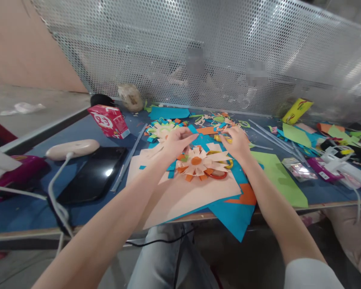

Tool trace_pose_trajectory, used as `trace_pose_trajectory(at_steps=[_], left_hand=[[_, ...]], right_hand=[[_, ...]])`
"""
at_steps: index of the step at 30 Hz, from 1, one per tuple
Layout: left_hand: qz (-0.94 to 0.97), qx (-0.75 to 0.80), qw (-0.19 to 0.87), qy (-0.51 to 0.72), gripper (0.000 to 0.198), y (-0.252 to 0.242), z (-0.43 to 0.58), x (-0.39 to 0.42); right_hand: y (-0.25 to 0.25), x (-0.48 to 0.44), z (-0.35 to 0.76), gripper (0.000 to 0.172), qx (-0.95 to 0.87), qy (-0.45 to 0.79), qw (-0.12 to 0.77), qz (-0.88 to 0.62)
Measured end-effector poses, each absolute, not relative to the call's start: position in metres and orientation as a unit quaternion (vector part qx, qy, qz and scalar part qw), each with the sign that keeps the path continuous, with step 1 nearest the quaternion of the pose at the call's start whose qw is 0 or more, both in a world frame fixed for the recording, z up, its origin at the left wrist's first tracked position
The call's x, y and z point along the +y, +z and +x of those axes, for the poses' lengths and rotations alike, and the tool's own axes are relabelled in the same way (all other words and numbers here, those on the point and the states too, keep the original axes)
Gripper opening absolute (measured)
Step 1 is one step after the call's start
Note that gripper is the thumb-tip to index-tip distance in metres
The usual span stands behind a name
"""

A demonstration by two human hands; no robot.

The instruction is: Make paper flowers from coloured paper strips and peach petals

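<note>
My left hand (180,140) is above the paper pile, thumb and fingers drawn together; whatever may be between them is hidden. My right hand (237,142) curls around a small yellow tube-like thing (219,138), partly covered by the fingers. Between the hands lie an orange paper strip (207,130) and blue paper pieces (202,139). Just below, a peach paper flower (196,160) with an orange centre rests on a peach sheet (168,200). Red-and-yellow scissor handles (218,175) stick out from under its petals. Another paper flower (163,130) sits behind my left hand.
A black tablet (93,174), a pinkish-white device (73,149) with a cable and a red box (108,121) stand at left. Green paper (278,176), clear sticks (278,138) and a yellow box (297,111) are at right. A perforated metal panel (168,52) closes the back.
</note>
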State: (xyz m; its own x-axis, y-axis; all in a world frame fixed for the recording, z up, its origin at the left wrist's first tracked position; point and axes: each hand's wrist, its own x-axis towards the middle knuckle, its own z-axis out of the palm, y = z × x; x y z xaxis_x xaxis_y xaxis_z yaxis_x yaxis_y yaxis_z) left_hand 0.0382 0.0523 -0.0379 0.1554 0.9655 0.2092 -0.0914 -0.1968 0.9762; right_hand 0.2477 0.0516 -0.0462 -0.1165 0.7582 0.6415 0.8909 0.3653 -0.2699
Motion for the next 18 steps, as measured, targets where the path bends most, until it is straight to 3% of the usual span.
trace_pose_trajectory(at_steps=[3, 11, 18], left_hand=[[0.633, 0.365, 0.493, 0.473, 0.029, -0.029, 0.041, 0.048], [0.744, 0.322, 0.405, 0.423, 0.02, -0.007, 0.055, 0.047], [0.781, 0.353, 0.369, 0.36, 0.024, 0.008, 0.059, 0.049]], right_hand=[[-0.036, 0.043, 0.238, 0.022, -0.798, 0.04, 0.396, -0.453], [-0.03, 0.037, 0.236, 0.022, -0.746, 0.244, 0.418, -0.458], [-0.025, 0.037, 0.239, 0.03, -0.718, 0.297, 0.439, -0.451]])
